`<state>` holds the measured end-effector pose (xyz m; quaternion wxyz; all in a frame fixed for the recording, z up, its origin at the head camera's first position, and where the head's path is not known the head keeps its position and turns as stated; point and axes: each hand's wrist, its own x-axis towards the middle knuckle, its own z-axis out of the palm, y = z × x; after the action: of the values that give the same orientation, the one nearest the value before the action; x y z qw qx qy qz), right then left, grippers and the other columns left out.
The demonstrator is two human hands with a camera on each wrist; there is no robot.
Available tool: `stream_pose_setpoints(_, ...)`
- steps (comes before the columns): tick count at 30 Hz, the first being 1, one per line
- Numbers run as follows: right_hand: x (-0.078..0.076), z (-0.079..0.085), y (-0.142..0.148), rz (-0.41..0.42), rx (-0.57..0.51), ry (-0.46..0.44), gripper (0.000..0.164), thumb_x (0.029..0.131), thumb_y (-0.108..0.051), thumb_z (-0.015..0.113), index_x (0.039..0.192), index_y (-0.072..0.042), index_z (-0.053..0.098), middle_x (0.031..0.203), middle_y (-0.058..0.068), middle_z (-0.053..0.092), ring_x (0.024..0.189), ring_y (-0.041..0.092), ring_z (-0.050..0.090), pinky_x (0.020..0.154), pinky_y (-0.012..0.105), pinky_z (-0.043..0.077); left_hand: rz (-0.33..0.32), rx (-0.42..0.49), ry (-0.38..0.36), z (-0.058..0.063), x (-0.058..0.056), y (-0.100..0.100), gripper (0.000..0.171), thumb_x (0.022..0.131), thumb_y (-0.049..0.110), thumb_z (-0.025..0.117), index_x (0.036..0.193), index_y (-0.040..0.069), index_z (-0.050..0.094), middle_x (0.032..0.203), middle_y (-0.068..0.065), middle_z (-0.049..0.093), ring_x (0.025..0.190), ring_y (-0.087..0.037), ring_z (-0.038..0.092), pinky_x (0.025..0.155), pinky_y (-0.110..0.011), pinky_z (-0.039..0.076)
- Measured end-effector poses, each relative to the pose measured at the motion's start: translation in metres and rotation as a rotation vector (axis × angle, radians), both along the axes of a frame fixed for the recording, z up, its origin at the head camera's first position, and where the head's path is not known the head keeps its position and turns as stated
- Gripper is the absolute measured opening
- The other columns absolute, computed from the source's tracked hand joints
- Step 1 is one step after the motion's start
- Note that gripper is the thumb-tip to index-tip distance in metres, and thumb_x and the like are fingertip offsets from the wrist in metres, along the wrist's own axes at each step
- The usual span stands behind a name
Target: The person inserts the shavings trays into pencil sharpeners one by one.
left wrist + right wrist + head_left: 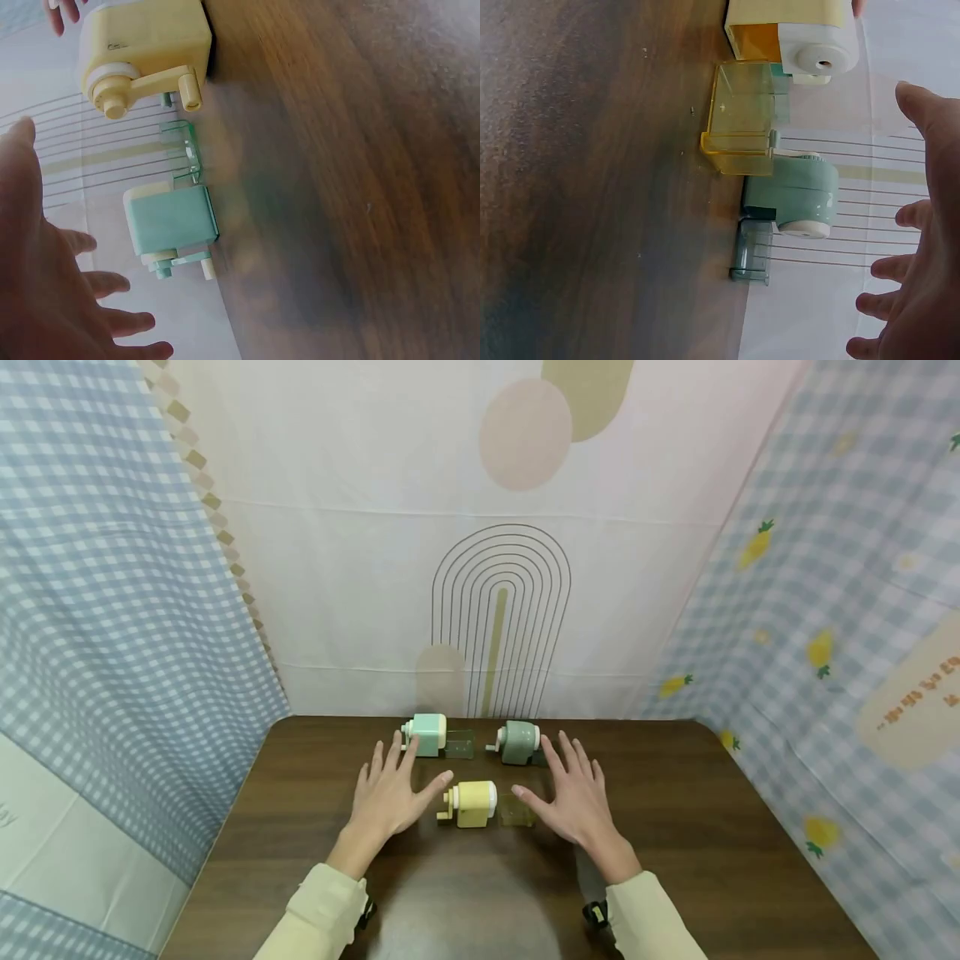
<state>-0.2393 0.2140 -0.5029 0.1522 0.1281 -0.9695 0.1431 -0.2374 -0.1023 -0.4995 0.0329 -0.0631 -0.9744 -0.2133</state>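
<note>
A yellow crank pencil sharpener point(472, 803) stands nearest, between the two hands. Beside it on the right lies its clear yellow shavings drawer point(742, 112), out of the body. Behind on the left is a mint pencil sharpener point(429, 737) with a clear green drawer point(461, 746) alongside. A grey-green pencil sharpener point(519, 743) stands back right, its smoky drawer point(751, 251) next to it. My left hand point(386, 797) spreads its fingers left of the yellow sharpener, holding nothing. On the other side my right hand point(576, 795), also spread and holding nothing, overlaps part of the grey-green sharpener's drawer.
The brown wood-grain table point(675, 852) meets a pale printed cloth point(360, 610) at its back edge. Checked blue curtains point(112, 568) flank it on both sides. Small dark crumbs point(692, 110) lie near the yellow drawer.
</note>
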Motion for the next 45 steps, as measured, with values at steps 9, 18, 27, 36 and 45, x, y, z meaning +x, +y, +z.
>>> stream_pose_setpoints(9, -0.006, 0.009, -0.003, 0.019, 0.022, -0.022, 0.1, 0.087, -0.081, 0.05, 0.164, -0.026, 0.018, 0.166, 0.015, 0.025, 0.151, 0.038, 0.017, 0.113, 0.073, 0.023, 0.005, -0.016, 0.043, 0.001, -0.009, -0.005, 0.1, 0.09, 0.085, 0.038, 0.164, 0.02, 0.02, 0.17, -0.014, 0.012, 0.151, -0.044, 0.013, 0.115, -0.069, 0.026)
stream_pose_setpoints(18, -0.018, 0.023, -0.009, 0.074, 0.045, -0.028, 0.098, 0.089, -0.079, 0.05, 0.164, -0.026, 0.016, 0.167, 0.013, 0.023, 0.15, 0.04, 0.02, 0.114, 0.071, 0.023, -0.03, -0.022, 0.117, -0.003, -0.03, -0.012, 0.095, 0.091, 0.078, 0.047, 0.162, 0.019, 0.026, 0.167, -0.017, 0.022, 0.149, -0.043, 0.02, 0.11, -0.068, 0.035)
stream_pose_setpoints(27, -0.034, 0.034, -0.017, 0.116, 0.087, -0.003, 0.093, 0.09, -0.076, 0.052, 0.161, -0.02, 0.029, 0.163, 0.016, 0.032, 0.148, 0.04, 0.025, 0.112, 0.071, 0.026, -0.067, 0.021, 0.087, -0.004, -0.048, -0.012, 0.092, 0.093, 0.073, 0.052, 0.164, 0.022, 0.021, 0.169, -0.017, 0.012, 0.149, -0.043, 0.02, 0.107, -0.068, 0.038)
stream_pose_setpoints(36, -0.051, 0.048, -0.026, 0.155, 0.134, 0.02, 0.091, 0.091, -0.075, 0.051, 0.16, -0.018, 0.033, 0.16, 0.018, 0.037, 0.147, 0.039, 0.028, 0.11, 0.07, 0.032, -0.089, 0.011, 0.034, 0.001, -0.068, -0.007, 0.091, 0.093, 0.072, 0.051, 0.164, 0.023, 0.021, 0.168, -0.017, 0.015, 0.149, -0.042, 0.02, 0.109, -0.068, 0.036)
stream_pose_setpoints(45, -0.06, 0.06, -0.038, 0.195, 0.142, 0.011, 0.09, 0.091, -0.072, 0.055, 0.158, -0.015, 0.037, 0.156, 0.016, 0.045, 0.143, 0.037, 0.036, 0.11, 0.066, 0.035, -0.113, -0.003, 0.057, 0.006, -0.082, -0.003, 0.09, 0.093, 0.068, 0.056, 0.163, 0.02, 0.025, 0.167, -0.019, 0.019, 0.148, -0.043, 0.021, 0.112, -0.067, 0.034)
